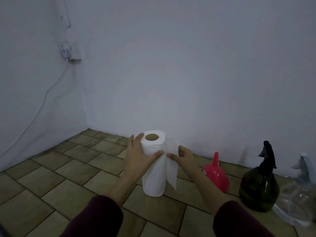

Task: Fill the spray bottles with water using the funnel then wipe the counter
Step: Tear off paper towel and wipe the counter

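Note:
A white paper towel roll (153, 175) stands upright on the tiled counter (71, 182). My left hand (138, 156) grips the roll's upper left side, thumb across its front. My right hand (183, 156) pinches the loose sheet (172, 175) hanging off the roll's right side. A red funnel (216, 173) lies mouth-down to the right, spout up. Further right stands a dark green spray bottle (259, 189) with a black trigger head. A clear spray bottle (302, 190) with a white head sits at the right edge, blurred.
White walls meet at a corner behind the counter. A wall socket (71, 53) with a plug and a white cable (34, 117) hangs on the left wall.

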